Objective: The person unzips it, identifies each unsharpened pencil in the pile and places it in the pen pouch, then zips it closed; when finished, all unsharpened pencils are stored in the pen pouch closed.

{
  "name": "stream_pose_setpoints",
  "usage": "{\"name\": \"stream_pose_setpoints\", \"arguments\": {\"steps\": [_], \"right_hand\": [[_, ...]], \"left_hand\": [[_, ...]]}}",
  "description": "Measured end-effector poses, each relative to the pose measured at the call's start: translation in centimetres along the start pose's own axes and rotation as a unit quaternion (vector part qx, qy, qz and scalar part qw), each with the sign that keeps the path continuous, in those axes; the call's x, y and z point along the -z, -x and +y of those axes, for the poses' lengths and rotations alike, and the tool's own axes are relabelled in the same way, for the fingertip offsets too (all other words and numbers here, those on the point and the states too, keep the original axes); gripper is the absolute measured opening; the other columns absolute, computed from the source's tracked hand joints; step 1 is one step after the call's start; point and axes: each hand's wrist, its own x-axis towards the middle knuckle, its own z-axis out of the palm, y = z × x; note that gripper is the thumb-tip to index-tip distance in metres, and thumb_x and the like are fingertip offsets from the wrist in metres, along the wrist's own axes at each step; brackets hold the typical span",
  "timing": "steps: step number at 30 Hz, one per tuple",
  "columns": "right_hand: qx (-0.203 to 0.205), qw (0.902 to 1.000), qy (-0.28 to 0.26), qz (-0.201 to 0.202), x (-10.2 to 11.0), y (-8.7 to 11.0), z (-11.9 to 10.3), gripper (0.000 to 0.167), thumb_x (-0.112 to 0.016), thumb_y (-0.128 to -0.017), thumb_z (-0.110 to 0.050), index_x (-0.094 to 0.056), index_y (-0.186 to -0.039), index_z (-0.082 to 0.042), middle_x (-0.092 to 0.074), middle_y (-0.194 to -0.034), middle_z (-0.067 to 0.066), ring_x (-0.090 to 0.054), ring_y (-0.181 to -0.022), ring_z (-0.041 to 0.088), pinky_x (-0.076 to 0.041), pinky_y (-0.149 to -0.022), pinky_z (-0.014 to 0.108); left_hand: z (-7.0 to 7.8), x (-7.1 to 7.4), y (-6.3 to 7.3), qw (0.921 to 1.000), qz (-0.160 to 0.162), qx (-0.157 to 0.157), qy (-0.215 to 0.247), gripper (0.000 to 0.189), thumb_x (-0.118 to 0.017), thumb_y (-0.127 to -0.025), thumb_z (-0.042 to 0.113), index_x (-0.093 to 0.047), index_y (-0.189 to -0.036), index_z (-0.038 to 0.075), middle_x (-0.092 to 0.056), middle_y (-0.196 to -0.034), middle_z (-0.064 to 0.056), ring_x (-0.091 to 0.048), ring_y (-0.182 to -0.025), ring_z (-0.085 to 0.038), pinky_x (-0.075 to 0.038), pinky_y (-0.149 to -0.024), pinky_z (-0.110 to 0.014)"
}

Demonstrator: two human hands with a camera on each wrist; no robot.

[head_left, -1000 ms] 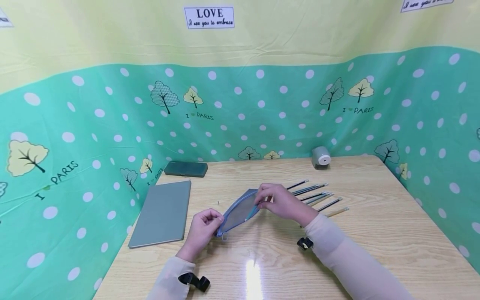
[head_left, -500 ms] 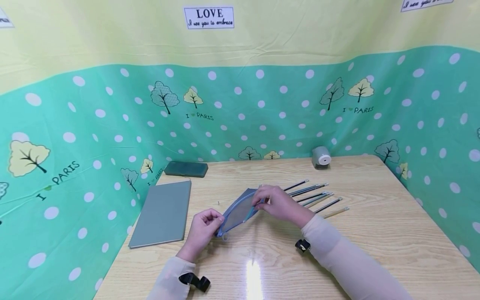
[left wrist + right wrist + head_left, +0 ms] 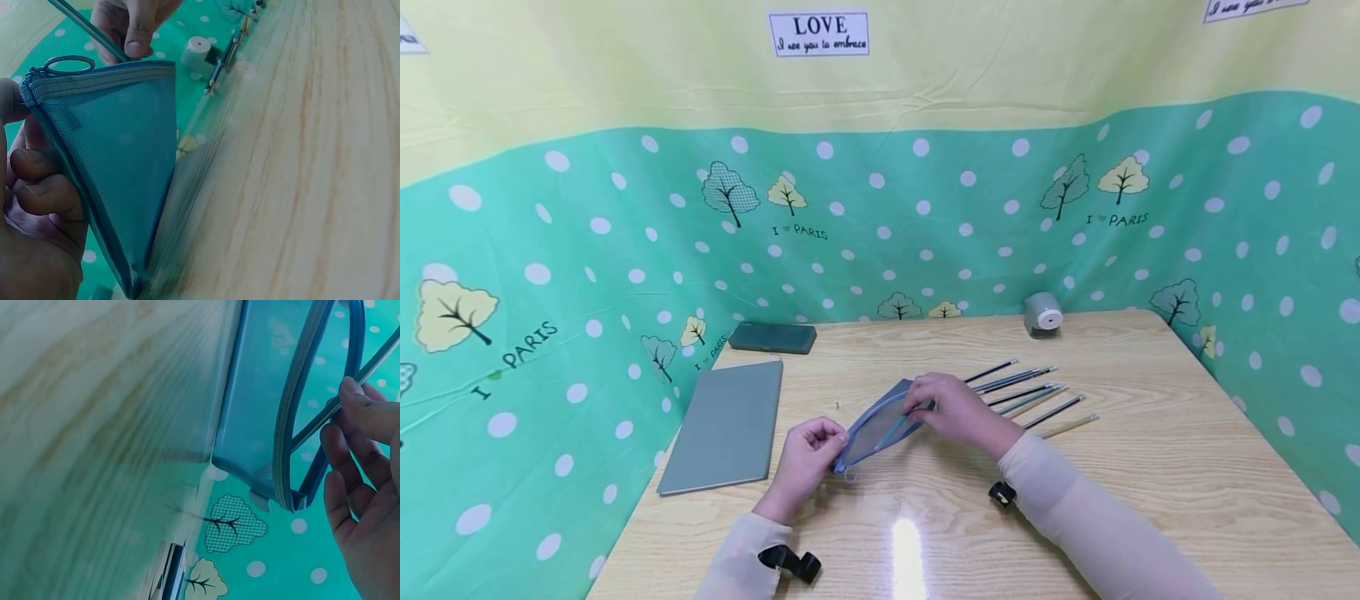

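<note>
In the head view, my left hand (image 3: pixel 805 458) grips the near left corner of a blue mesh zipper pouch (image 3: pixel 871 427), by its zipper pull ring. The pouch is unzipped and its mouth gapes. My right hand (image 3: pixel 953 408) is at the pouch's far right end, pinching a teal pencil (image 3: pixel 892 432) between thumb and fingers. The pencil slants across the mouth. In the right wrist view, one part of the pencil (image 3: pixel 315 424) lies between the two zipper edges. The left wrist view has the pouch (image 3: pixel 119 137) hanging from the fingers, the pencil (image 3: pixel 94 30) above its rim.
Several pencils (image 3: pixel 1070 426) lie fanned out to the right, partly behind the right hand. A grey pencil sharpener (image 3: pixel 1042 317) stands at the back right. On the left are a grey notebook (image 3: pixel 722 429) and a dark green case (image 3: pixel 772 338). Patterned cloth (image 3: pixel 925 192) encloses the table.
My right hand has shifted slightly left and down, and the pencil's end has slid left along the pouch mouth. My left hand and the pouch have hardly moved.
</note>
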Motion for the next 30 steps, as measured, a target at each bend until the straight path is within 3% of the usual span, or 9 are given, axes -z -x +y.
{"name": "stream_pose_setpoints", "arguments": {"steps": [9, 17, 30], "right_hand": [[0.022, 0.9959, 0.086, 0.018, -0.8, -0.1, -0.9, 0.018, -0.088, -0.084, -0.007, -0.083, -0.096, -0.018, -0.073, -0.096, -0.013, -0.068, -0.092, 0.008, -0.057, -0.089, 0.034], [0.063, 0.9816, 0.175, 0.042, -1.8, -0.2, -1.1, 0.017, -0.090, -0.081, -0.011, -0.083, -0.093, -0.021, -0.070, -0.088, -0.011, -0.066, -0.079, 0.008, -0.055, -0.075, 0.033], [0.055, 0.9731, 0.220, 0.041, -2.0, -0.2, -1.9, 0.018, -0.091, -0.081, -0.014, -0.083, -0.095, -0.023, -0.070, -0.087, -0.012, -0.065, -0.078, 0.008, -0.048, -0.069, 0.031]], "left_hand": [[0.0, -0.1, 0.0, 0.9999, -0.005, -0.008, 0.010, 0.012, -0.071, -0.098, 0.003, -0.069, -0.093, -0.007, -0.070, -0.077, -0.008, -0.061, -0.061, -0.008, -0.051, -0.056, -0.020], [0.2, -0.2, 0.0, 0.9997, 0.002, -0.002, 0.023, 0.012, -0.072, -0.097, 0.002, -0.069, -0.092, -0.009, -0.070, -0.076, -0.011, -0.063, -0.061, -0.009, -0.052, -0.057, -0.021], [0.5, -0.4, 0.2, 0.9995, -0.010, -0.004, 0.031, 0.013, -0.071, -0.097, 0.001, -0.068, -0.093, -0.011, -0.069, -0.075, -0.002, -0.062, -0.061, -0.007, -0.052, -0.056, -0.020]]}}
